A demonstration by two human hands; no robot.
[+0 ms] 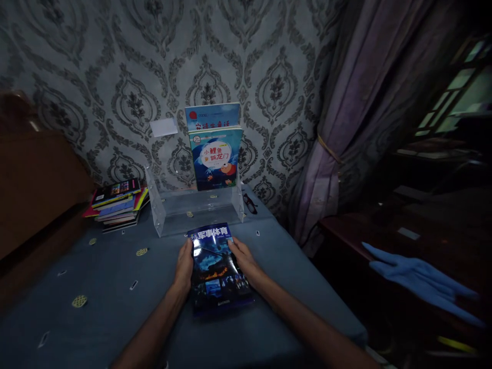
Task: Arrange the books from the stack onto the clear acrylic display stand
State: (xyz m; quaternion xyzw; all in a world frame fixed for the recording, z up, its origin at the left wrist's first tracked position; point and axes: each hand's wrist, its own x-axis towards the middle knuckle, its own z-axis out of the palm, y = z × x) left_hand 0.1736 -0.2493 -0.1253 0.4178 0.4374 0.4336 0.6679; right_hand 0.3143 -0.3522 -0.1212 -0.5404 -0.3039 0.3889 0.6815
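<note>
Blue cloth-covered table (107,307), clear acrylic book rack (156,207) near its back edge.
Left of the table's right edge, a glossy dark-blue paperback book (211,264); the left hand (185,264) and right hand (245,260) close their fingers on its opposite sides.

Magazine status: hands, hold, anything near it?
Left hand on left edge, right hand on right edge. Magazine cover up. Clear stand just beyond, two books standing in it.

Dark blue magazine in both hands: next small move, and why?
Probably raise the magazine toward the clear rack: the left hand and right hand grip its sides, its title reads upright, and the rack beyond holds two standing books.
</note>
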